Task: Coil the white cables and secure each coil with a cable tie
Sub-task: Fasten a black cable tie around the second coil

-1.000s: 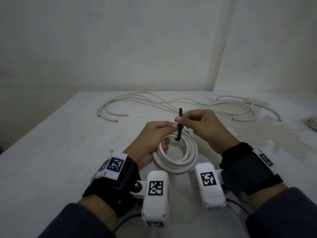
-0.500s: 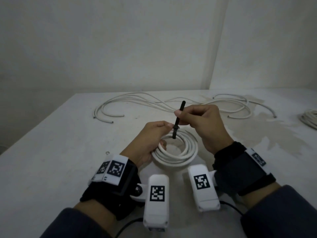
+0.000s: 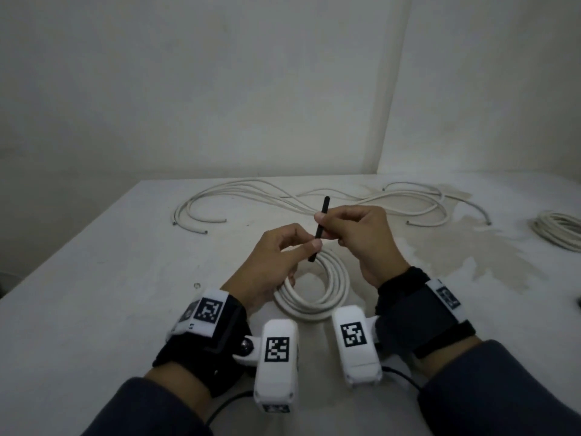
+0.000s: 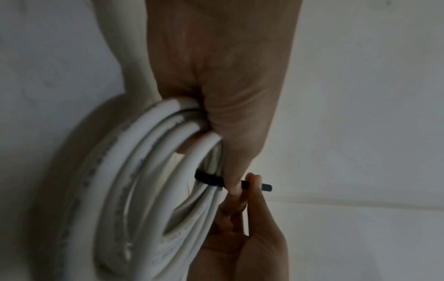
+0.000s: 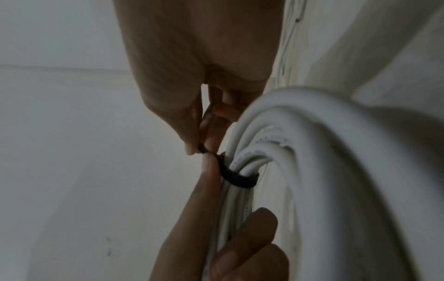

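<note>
A coil of white cable point(image 3: 327, 291) is held up on edge over the table in front of me. My left hand point(image 3: 283, 259) grips the coil's far side, fingers curled round the strands point(image 4: 168, 152), thumb tip against the tie. A black cable tie point(image 3: 320, 228) wraps the bundle point(image 5: 238, 176). My right hand point(image 3: 355, 234) pinches the tie's free tail point(image 4: 261, 186) between thumb and forefinger, holding it up and away from the coil.
Loose white cables point(image 3: 283, 196) sprawl across the back of the white table point(image 3: 110, 278). A second coil point(image 3: 556, 116) lies at the right edge, beside a stained patch. The wall stands close behind the table.
My right hand has drawn the tie's tail up and to the right, so more of it sticks out. The left hand keeps its hold on the coil.
</note>
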### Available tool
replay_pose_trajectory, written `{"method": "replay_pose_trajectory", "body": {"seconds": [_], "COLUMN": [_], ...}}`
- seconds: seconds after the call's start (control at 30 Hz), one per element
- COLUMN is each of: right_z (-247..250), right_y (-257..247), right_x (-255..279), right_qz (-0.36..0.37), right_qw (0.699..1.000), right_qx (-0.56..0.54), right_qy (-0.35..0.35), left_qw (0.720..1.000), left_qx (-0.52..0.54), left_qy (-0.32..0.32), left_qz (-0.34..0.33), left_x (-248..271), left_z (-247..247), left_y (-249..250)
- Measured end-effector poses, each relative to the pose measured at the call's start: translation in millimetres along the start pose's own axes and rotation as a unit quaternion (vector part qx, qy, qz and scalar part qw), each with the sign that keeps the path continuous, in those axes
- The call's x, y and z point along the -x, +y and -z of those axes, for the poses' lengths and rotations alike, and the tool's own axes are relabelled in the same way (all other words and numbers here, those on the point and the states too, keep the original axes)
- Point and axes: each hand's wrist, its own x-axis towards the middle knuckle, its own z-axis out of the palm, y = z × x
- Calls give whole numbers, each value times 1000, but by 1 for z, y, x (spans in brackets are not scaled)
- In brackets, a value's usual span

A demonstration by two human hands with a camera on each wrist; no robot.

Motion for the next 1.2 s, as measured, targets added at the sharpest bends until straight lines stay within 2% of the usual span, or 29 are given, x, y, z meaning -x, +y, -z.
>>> {"method": "replay_pose_trajectory", "body": {"seconds": [0.1,0.2,0.37,0.57,0.63,0.7,0.8,0.87,1.03,1.2], "right_z": [2,9,33,81,99,117,145,162,202,246], "right_y": [-1,-2,-20,-51,-58,-64,-68,-68,-62,-51], "right_x": [-1,-3,-7,-14,-14,-10,2,7,-4,-33], "right_qz": [-18,-59,-102,-114,-128,-153,-214,-233,-218,-221], "right_qw": [999,996,993,992,991,986,956,942,957,956], "right_qx": [30,44,46,7,7,55,162,187,169,195], "right_qy": [33,48,37,54,31,-24,-122,-153,-92,-8], "left_qw": [999,998,998,994,993,993,994,993,992,997], "left_qx": [-38,-51,14,27,40,57,75,89,95,-1], "left_qy": [-12,-26,-43,-104,-107,-101,-78,-74,-80,-74], "left_qz": [-17,-4,35,23,19,13,20,29,14,-18], "left_x": [0,-2,-9,-39,-44,-46,-53,-62,-89,-133], "left_z": [-4,-10,-30,-67,-81,-96,-112,-123,-165,-209], "left_y": [5,9,21,52,57,58,56,54,50,43]}}
